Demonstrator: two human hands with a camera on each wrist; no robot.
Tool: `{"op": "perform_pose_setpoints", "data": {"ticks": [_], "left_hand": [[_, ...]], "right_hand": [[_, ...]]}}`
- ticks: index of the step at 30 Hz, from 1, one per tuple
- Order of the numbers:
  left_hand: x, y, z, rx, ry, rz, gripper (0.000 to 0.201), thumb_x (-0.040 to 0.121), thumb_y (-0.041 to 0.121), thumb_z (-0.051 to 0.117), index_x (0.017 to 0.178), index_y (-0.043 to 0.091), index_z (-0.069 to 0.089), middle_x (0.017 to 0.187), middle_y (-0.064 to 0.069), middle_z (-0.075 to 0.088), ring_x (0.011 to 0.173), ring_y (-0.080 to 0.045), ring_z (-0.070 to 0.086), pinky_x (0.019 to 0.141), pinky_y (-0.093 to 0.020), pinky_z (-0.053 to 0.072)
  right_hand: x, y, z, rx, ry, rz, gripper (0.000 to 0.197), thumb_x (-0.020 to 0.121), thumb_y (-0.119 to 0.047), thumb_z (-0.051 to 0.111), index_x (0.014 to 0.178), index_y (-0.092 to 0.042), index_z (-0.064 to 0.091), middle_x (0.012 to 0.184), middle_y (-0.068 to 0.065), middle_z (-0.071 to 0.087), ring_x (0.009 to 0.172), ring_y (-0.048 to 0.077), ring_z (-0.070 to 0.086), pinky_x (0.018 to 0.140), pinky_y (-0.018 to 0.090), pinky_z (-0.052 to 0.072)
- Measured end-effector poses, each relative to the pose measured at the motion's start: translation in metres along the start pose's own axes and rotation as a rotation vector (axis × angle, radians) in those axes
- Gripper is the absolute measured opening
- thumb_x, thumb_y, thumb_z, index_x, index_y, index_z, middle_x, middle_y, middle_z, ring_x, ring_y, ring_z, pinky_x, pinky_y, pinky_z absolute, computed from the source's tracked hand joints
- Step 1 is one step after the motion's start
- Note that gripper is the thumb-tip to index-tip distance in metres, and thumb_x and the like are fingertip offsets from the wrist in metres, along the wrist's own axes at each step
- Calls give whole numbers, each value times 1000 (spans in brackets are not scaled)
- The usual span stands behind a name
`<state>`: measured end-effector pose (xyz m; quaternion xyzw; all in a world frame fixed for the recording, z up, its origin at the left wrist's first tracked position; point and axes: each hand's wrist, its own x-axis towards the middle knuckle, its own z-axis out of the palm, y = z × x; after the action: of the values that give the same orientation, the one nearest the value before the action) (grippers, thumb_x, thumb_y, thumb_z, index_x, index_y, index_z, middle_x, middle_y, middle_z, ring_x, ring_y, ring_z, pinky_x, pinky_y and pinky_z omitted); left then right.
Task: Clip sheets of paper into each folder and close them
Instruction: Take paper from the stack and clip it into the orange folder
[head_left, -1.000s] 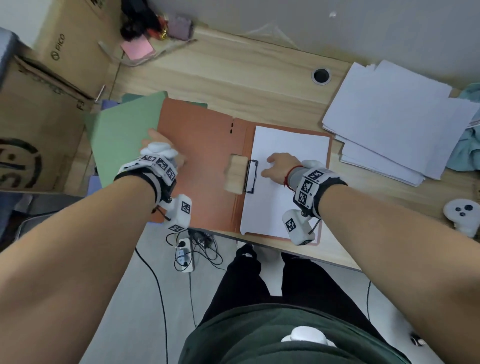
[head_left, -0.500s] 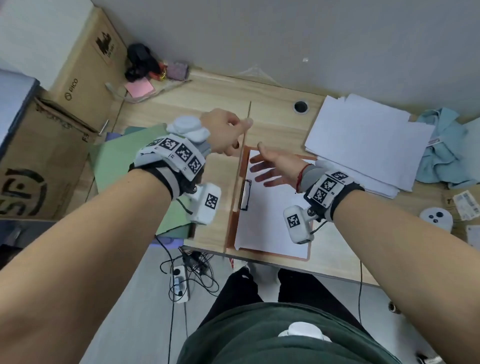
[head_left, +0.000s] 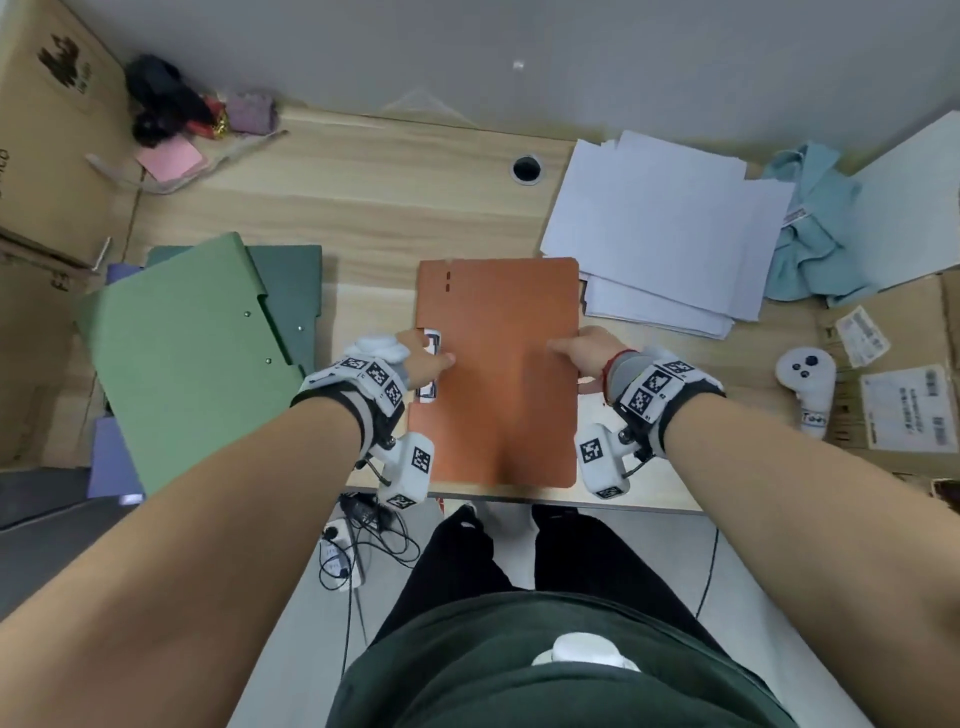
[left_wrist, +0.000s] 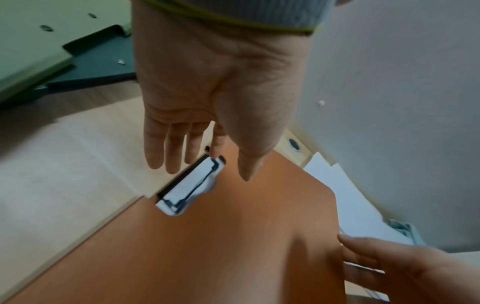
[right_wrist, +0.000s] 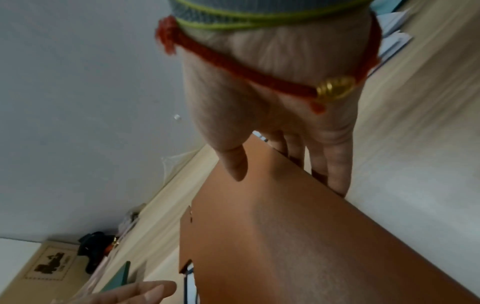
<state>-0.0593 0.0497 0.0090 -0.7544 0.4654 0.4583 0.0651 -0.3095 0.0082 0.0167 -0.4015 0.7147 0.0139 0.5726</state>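
Note:
The orange folder (head_left: 498, 374) lies shut on the desk near its front edge, its cover flat. A white clip with a black wire (head_left: 430, 364) shows through a cutout at the folder's left edge (left_wrist: 192, 187). My left hand (head_left: 423, 358) is at that edge: the thumb rests on the cover, and the straight fingers (left_wrist: 166, 160) hang over the desk beside the clip. My right hand (head_left: 576, 348) pinches the folder's right edge, thumb on top (right_wrist: 233, 164) and fingers below it. The sheet inside is hidden.
A loose stack of white paper (head_left: 665, 234) lies right behind the folder's far right corner. Green folders (head_left: 182, 353) are piled on the left. A white controller (head_left: 805, 384), a blue cloth (head_left: 815, 223) and cardboard (head_left: 904, 364) lie on the right.
The orange cover has swung over from the left and now lies shut over the clipped sheet. Both hands have come down to the folder's left and right edges.

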Motion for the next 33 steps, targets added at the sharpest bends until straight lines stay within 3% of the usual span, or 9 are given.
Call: {"op": "perform_pose_setpoints", "data": {"ticks": [4,7,11,13,15,18,21,25,33], "left_hand": [[-1,-18,16,-37,11,-81,38,87,40,68,106,17,46,95,0,57,94,-21,53,85,-30,43],[10,-29,24,-77,20,-123,65,73,51,72,117,9,51,106,-10,66,94,-28,64,88,-40,53],[54,-68,34,-95,59,-162,92,39,76,61,110,19,53,98,-8,71,85,-28,68,82,-43,57],[27,-53,14,-102,115,-151,94,49,69,69,127,21,51,119,-8,67,99,-29,67,90,-42,55],[10,-43,-3,-126,146,-121,78,75,45,76,141,18,46,137,-9,56,119,-31,57,101,-38,47],[8,-41,-17,-187,172,6,62,84,24,74,142,24,50,148,-7,46,133,-28,48,106,-35,41],[15,-42,-18,58,20,47,63,85,31,72,143,36,46,163,-3,17,146,-28,28,117,-42,30],[21,-41,-14,539,-166,84,72,91,52,54,152,44,17,163,-8,-16,150,-39,1,119,-54,20],[79,-17,-58,523,-113,89,65,100,33,46,155,32,12,163,-11,-14,150,-38,-2,118,-50,15]], "right_hand": [[9,12,13,-33,-17,62,63,83,-38,69,135,-8,50,126,9,62,110,28,62,75,35,55],[15,4,20,-32,-14,19,65,78,-37,71,134,-8,53,126,9,64,110,29,63,84,39,57],[16,-11,32,-26,-39,-16,68,73,-40,74,131,-12,53,121,5,65,106,25,64,83,40,58],[20,-18,37,-21,-12,-77,69,79,-35,74,137,-12,44,125,1,61,110,24,62,92,41,54],[23,-28,40,20,-14,-160,84,80,-33,74,147,-16,28,137,2,54,120,24,57,102,43,48],[24,-42,44,-113,-17,-283,86,83,-31,72,153,-25,23,158,6,28,141,25,37,115,39,33],[28,-47,51,-455,-63,-299,62,88,-34,65,146,-30,43,164,2,1,149,27,15,119,42,23],[35,-47,57,-763,-198,-249,60,94,-34,55,150,-32,34,164,-4,-13,151,28,-6,121,47,16],[69,-105,47,-913,-215,-241,64,96,-38,48,154,-35,21,162,2,-20,150,35,-5,120,48,17]]}}
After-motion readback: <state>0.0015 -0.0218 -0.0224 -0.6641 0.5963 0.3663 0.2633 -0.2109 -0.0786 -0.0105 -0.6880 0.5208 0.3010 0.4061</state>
